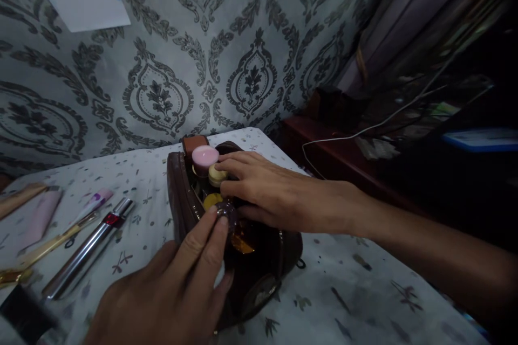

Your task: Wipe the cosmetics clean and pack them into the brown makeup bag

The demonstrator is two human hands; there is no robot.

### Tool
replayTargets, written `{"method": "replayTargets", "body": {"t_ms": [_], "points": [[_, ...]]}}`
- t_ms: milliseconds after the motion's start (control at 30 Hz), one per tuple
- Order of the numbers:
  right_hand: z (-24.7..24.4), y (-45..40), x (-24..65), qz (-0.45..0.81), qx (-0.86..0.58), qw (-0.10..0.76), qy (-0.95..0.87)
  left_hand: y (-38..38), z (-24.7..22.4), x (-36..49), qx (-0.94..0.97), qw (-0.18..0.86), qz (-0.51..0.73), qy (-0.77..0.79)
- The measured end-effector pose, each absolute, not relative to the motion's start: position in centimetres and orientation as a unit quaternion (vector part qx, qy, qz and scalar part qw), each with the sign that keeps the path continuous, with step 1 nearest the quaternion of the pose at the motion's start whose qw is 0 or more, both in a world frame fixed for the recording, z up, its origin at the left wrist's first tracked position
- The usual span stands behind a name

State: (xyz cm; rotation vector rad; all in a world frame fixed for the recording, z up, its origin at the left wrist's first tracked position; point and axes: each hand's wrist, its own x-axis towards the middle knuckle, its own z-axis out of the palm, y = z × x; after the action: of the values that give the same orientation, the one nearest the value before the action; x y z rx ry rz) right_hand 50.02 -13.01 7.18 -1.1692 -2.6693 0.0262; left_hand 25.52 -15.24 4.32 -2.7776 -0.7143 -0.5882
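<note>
An unzipped dark brown pouch [178, 194] lies on the patterned cloth with several small cosmetic containers inside. My left hand [174, 275] reaches in from the front, its fingertips pressed on a round, dark purplish cap [227, 214]. From the right comes my right hand [267, 188], palm down over the pouch with fingers stretched and apart. Its fingertips touch or nearly touch a cream-coloured round cap [217, 175]. Behind that stands a pink-topped round container [205, 157]. A yellow cap [212, 201] shows between the hands. Something shiny and amber [243, 242] lies deeper in the pouch.
On the cloth at left lie a silver tube with a red band [91, 245], a gold-handled brush [60, 240], a pink tube [42, 215] and a blurred black object [26, 312]. Patterned wallpaper rises behind. A white cable [352, 136] crosses the dark red furniture [335, 156] at right.
</note>
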Motion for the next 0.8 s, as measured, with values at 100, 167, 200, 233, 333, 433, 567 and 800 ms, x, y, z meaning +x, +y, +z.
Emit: {"method": "replayTargets", "body": {"t_ms": [100, 167, 200, 233, 333, 433, 567, 800], "points": [[7.7, -13.4, 50.2, 0.005, -0.405, 0.109, -0.908, -14.9, 4.2, 25.4, -0.937, 0.192, -0.213, -0.199], [8.1, -13.9, 50.4, 0.003, -0.416, 0.111, -0.903, -15.0, 4.5, 25.6, -0.935, 0.196, -0.206, -0.213], [8.3, -14.2, 50.5, -0.001, -0.426, 0.112, -0.898, -15.1, 4.7, 25.8, -0.933, 0.195, -0.209, -0.218], [8.4, -14.4, 50.6, -0.011, -0.440, 0.111, -0.891, -15.3, 4.9, 25.9, -0.932, 0.193, -0.213, -0.223], [8.6, -14.8, 50.8, -0.066, -0.501, 0.086, -0.859, -15.9, 5.3, 25.9, -0.922, 0.187, -0.243, -0.236], [8.9, -14.9, 50.6, -0.107, -0.551, 0.039, -0.827, -16.5, 5.1, 25.5, -0.910, 0.172, -0.286, -0.248], [10.1, -14.8, 49.7, -0.113, -0.572, -0.033, -0.812, -17.4, 4.3, 24.4, -0.899, 0.149, -0.317, -0.262], [11.5, -14.0, 48.1, -0.110, -0.590, -0.136, -0.788, -18.8, 2.9, 21.7, -0.889, 0.124, -0.341, -0.279]]}}
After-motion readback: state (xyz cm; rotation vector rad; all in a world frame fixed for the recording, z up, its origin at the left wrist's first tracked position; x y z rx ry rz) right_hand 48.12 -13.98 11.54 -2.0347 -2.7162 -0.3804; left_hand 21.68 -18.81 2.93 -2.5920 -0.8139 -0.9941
